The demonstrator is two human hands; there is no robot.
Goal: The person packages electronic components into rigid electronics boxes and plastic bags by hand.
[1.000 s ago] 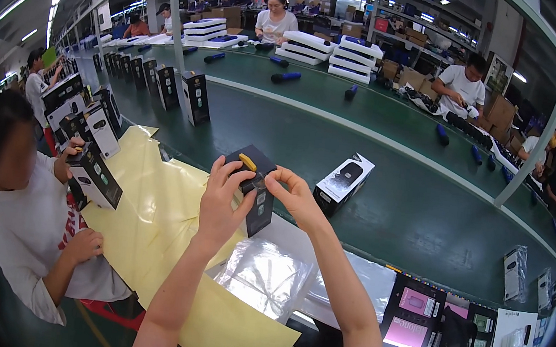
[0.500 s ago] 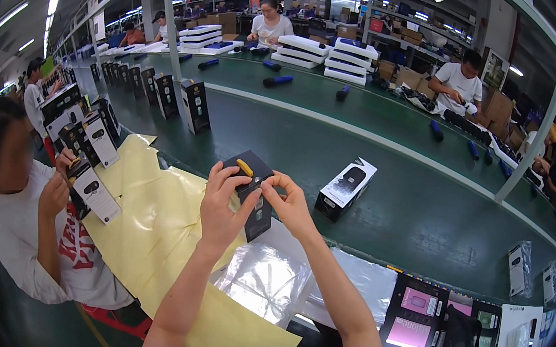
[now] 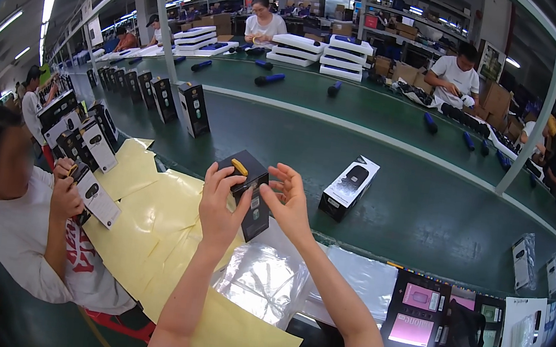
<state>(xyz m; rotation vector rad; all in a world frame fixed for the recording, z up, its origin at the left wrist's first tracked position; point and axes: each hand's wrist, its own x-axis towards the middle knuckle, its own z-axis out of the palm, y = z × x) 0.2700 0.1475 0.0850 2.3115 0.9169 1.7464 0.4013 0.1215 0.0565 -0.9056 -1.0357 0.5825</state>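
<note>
Bench (image 3: 416, 220) — black box (image 3: 257, 220) upright lengthwise — left grip (image 3: 220, 209) curled, hold unclear; right grip (image 3: 292, 209) spread

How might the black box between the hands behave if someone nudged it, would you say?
The black box is probably stiff, given its crisp edges; standing taller than wide, it may tip if pushed up high.

Fluorescent tubes (image 3: 48, 5) far up and left of the black carton (image 3: 256, 220) burn to near white. Clear plastic bags (image 3: 266, 275) just below it flash hard glare; yellow sheets (image 3: 171, 206) to its left shine softly. The carton looks fairly crisp, while a co-worker's face (image 3: 14, 154) left of it is blurred. Beyond it a pale rail (image 3: 391, 142) bows; corners fall black.
</note>
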